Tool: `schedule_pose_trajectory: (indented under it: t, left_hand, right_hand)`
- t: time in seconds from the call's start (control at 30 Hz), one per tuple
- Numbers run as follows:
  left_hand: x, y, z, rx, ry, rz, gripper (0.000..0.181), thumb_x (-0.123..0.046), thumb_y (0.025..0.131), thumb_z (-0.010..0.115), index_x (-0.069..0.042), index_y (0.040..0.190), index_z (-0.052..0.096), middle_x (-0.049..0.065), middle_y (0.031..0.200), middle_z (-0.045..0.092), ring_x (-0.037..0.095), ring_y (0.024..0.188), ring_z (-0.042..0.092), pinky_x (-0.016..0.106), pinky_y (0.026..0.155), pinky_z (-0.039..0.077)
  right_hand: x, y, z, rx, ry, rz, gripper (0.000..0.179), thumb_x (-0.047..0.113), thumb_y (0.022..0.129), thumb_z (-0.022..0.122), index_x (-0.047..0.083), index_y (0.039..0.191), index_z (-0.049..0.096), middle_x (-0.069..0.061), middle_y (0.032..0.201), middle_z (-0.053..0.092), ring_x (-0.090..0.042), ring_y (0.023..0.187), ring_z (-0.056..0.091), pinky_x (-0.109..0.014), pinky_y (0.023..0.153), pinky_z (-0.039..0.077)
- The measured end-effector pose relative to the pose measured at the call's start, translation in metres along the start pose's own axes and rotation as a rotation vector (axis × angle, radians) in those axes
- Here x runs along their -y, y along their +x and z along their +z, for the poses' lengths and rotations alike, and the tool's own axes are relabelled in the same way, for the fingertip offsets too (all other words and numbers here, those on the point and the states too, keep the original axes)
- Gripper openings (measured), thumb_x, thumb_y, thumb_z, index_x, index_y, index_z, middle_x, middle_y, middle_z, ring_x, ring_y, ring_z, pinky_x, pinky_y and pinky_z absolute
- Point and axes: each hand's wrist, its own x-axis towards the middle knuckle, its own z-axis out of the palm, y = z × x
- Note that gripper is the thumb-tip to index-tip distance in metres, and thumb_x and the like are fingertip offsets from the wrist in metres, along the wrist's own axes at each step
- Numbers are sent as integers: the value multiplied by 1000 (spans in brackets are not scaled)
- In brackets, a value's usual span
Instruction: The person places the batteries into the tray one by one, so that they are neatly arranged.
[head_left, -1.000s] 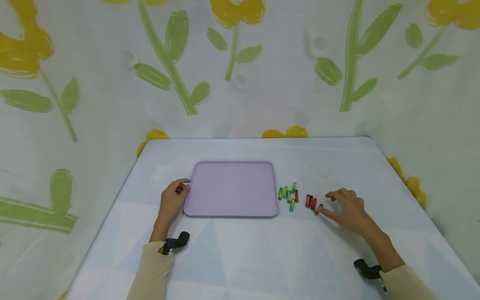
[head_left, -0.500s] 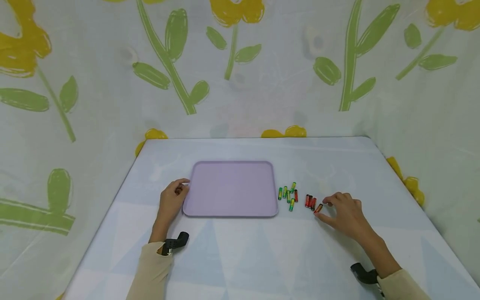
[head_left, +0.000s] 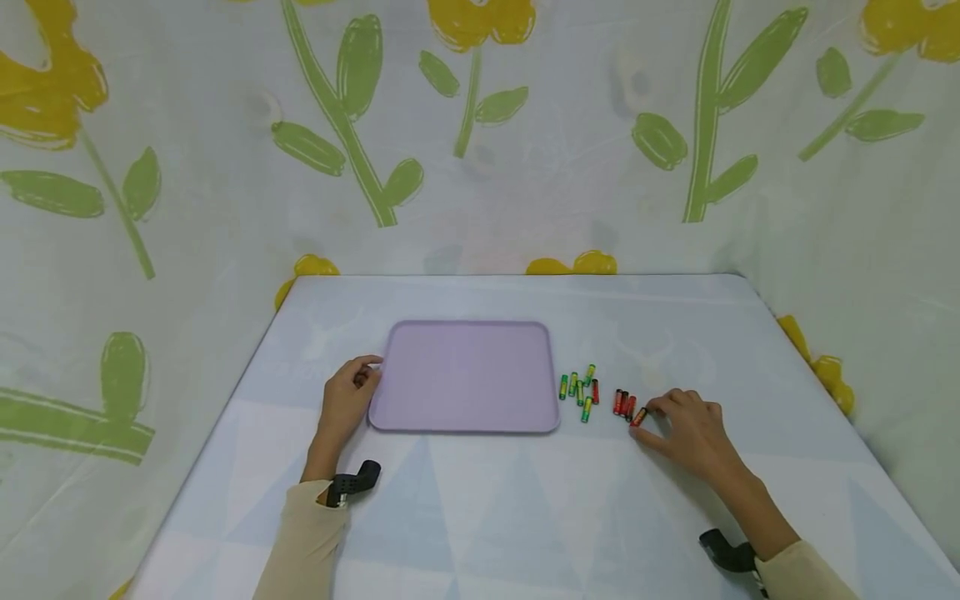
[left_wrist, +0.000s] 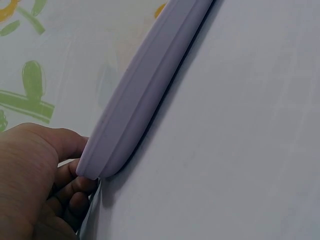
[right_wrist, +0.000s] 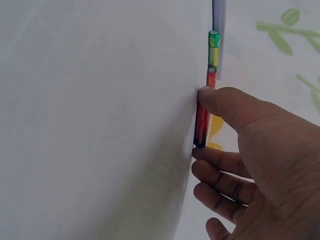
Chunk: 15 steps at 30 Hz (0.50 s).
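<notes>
A: Right hand [head_left: 690,429]?
B: Pinching a red battery [right_wrist: 202,117] end to end: thumb on the red end, finger at the black end. Other fingers bent, spaced apart.
A: Battery up or down?
B: Slanted, at the surface [head_left: 480,517]; can't tell if it's lifted. Sits just right of three reds [head_left: 623,403] lying side by side.
A: Left hand [head_left: 348,396]?
B: At the left edge of the tray [head_left: 465,379], touching it. Fingers bent; can't tell if it's clamped or only resting there.
A: Other batteries?
B: Five greens [head_left: 580,392] in a loose cluster just right of the tray, plus a lone red [head_left: 596,391] at that cluster's right side. The three reds are farther right, between cluster and right hand.
A: Tray?
B: Lilac, rounded corners, flat on the surface.
A: Behind?
B: Pale backdrop [head_left: 555,200], yellow flowers, green stems.
</notes>
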Motion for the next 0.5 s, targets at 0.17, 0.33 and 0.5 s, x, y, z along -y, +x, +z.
schedule_pose_trajectory:
  t: [0.17,0.33,0.5]
  left_hand:
    - [1,-1,-2,-4,-11,-3,23,-10,98,64,-9,121,68,8,98,63,20,85,55,25,71,45]
    - [1,-1,-2,-3,-17,-2,23,-8,98,64,-8,121,68,8,98,63,19,85,55,23,71,44]
    - [-1,-1,-2,4,-33,2,23,-8,97,64,-7,120,69,9,98,62,20,85,55,23,71,44]
  right_hand:
    - [3,2,-2,2,-14,-26,41,34,79,84,3,102,71,-12,103,62,-36,104,52,-60,85,33]
    - [4,3,-11,-34,-5,-34,38,30,77,84,3,101,71,-11,100,61,-37,104,52,-61,85,32]
    - [4,5,-16,-94,37,-74,34,26,76,85,5,99,71,-9,96,61,-35,100,52,-59,82,31]
